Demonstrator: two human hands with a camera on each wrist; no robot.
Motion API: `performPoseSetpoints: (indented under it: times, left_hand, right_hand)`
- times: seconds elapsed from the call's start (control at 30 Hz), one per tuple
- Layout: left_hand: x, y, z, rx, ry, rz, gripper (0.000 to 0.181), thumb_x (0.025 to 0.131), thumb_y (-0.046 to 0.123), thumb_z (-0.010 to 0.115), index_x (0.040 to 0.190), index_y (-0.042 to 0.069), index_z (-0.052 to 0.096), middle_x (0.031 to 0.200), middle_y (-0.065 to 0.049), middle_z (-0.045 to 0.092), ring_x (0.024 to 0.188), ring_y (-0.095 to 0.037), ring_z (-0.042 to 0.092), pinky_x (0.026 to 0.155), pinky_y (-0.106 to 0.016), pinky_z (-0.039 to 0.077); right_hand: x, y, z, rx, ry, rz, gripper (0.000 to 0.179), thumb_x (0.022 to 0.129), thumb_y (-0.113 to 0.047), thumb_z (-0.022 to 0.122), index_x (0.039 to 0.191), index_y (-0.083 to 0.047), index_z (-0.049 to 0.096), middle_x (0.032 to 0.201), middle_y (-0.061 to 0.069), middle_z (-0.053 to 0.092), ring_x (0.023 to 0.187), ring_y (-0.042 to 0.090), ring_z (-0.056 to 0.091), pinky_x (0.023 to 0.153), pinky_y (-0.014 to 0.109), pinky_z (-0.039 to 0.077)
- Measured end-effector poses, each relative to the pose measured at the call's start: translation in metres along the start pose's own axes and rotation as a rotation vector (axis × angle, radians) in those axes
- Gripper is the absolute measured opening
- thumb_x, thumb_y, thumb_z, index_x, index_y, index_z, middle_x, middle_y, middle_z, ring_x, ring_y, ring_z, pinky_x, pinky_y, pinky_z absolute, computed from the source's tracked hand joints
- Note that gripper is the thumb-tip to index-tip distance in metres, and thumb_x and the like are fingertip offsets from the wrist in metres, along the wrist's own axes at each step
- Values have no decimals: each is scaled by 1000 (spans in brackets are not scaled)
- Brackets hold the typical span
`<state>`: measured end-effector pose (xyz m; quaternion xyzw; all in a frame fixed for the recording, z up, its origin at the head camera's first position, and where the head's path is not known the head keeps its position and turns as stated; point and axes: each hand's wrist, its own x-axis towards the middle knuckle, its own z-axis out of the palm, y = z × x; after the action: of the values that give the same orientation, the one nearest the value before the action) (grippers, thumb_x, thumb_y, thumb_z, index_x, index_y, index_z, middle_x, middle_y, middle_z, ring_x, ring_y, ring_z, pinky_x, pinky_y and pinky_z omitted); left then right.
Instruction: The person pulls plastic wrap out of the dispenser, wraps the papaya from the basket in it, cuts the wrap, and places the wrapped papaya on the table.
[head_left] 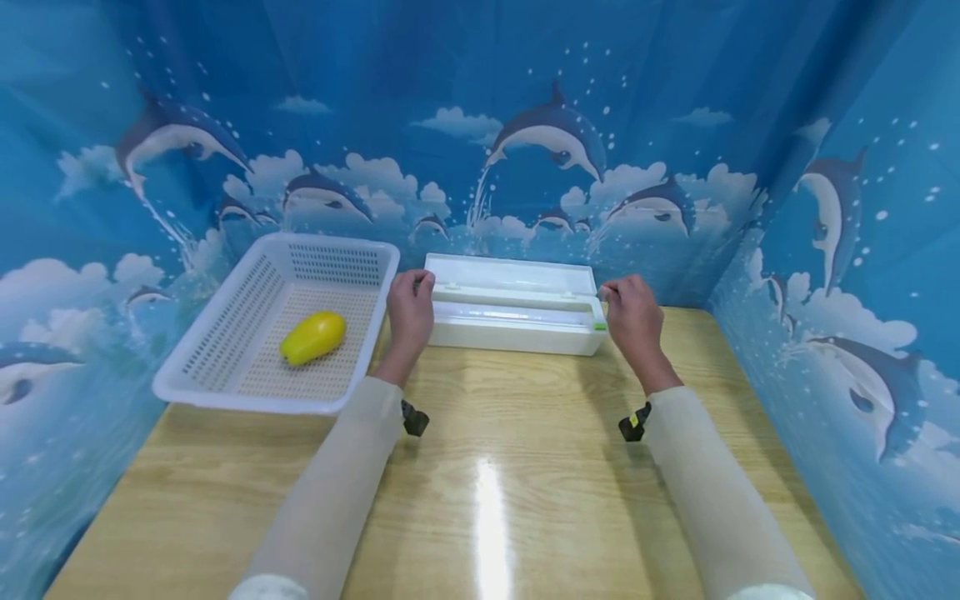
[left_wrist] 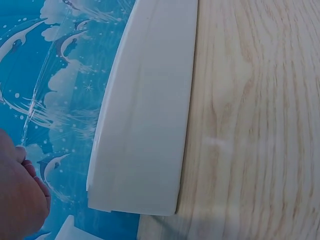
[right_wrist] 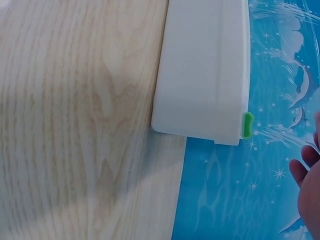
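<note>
A long white cling film dispenser [head_left: 517, 335] lies on the table with its lid [head_left: 510, 273] raised and a film roll [head_left: 513, 313] inside. A green slider [right_wrist: 248, 125] sits at its right end. My left hand [head_left: 411, 310] is just beyond the dispenser's left end, pinching the edge of clear cling film [left_wrist: 31, 107]. Past the right end, my right hand [head_left: 633, 321] pinches the film's other side with curled fingers. The film stretches between both hands above the dispenser; it is see-through and hard to make out in the head view.
To the left, a white plastic basket [head_left: 168, 385] holds a yellow papaya-like fruit [head_left: 313, 337]; its right rim is close to my left forearm. A blue dolphin-print curtain [head_left: 465, 83] borders the wooden table [head_left: 540, 467] at the back and sides.
</note>
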<state>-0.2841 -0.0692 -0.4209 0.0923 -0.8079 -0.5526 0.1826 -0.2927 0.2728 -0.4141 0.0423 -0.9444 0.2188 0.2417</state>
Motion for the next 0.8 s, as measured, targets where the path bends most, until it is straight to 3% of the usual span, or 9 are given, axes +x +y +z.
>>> performPoseSetpoints:
  times: [0.8]
  left_hand:
    - [6, 21, -13, 11, -5, 0, 26, 106, 29, 51, 122, 13, 63, 115, -5, 57, 103, -19, 57, 87, -35, 53]
  right_hand:
    - [6, -10, -20, 26, 11, -9, 30, 106, -29, 52, 114, -3, 65, 109, 15, 57, 96, 33, 56, 74, 52, 47]
